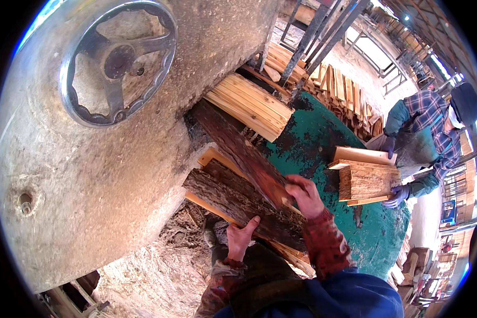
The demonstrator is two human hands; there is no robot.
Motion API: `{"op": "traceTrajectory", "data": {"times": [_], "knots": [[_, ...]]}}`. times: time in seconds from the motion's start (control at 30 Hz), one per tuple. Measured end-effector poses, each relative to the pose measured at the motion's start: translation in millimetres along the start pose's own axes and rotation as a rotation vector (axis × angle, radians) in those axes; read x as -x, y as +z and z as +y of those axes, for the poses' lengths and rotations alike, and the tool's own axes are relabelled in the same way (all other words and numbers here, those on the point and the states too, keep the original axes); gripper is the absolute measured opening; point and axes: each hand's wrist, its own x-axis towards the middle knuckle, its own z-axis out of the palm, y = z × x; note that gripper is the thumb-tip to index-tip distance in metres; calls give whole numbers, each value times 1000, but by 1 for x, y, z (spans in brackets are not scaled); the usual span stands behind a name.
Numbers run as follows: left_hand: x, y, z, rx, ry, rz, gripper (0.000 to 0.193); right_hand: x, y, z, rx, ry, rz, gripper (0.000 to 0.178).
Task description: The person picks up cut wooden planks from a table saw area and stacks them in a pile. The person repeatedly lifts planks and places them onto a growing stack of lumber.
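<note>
My left hand (239,239) grips the near edge of a bark-covered slab (233,200), its thumb on top and its fingers out of sight underneath. My right hand (305,196) is closed on the near end of a longer, dark reddish bark slab (244,153). That slab slants away to the left, and its far end lies at an opening in the big dusty machine (143,175). Pale sawn edges of more boards (213,155) show around the lower slab. Just beyond the long slab sits a block of pale stacked boards (252,103).
A metal handwheel (119,61) juts from the machine. To the right is a worn green table (323,159). Across it, a gloved co-worker (424,132) holds several boards (368,177). Stacked lumber (344,90) stands behind. Sawdust and bark scraps (143,281) cover the floor.
</note>
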Motion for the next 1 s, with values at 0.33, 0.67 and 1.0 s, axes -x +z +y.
{"op": "traceTrajectory", "data": {"times": [0.33, 0.67, 1.0], "knots": [[-1, -3, -3, -58, -50, 19, 40, 111, -73, 31, -40, 275, 66, 39], [3, -3, 10, -89, -114, -3, 35, 86, -115, 47, 943, -43, -224, 50], [3, 5, 14, -28, -98, -29, 33, 25, -49, 64, 715, -142, -217, 71]]}}
